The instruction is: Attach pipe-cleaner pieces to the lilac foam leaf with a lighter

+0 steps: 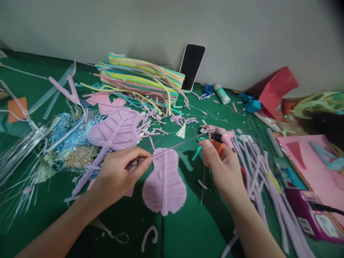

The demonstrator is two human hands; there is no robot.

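A thin purplish strand (180, 144) stretches between my two hands, above a purple gourd-shaped piece (164, 182) lying on the green table. My left hand (129, 168) pinches one end between thumb and fingertips, left of the piece's upper lobe. The other end runs to my right hand (219, 159), which is closed round it, with a thin tail hanging below. Orange handles (218, 147) show at my right fingers; how they are held is partly hidden. A purple leaf-shaped fan (115, 129) with a wrapped handle lies beyond my left hand.
Coloured pipe cleaners (139, 80) are piled before a phone (192, 66) leaning on the wall. A pink glue gun (216, 132) lies beyond my right hand. Purple stems (264, 179) and a purple device (311, 215) are at the right. Blue tassels (66, 130) lie left.
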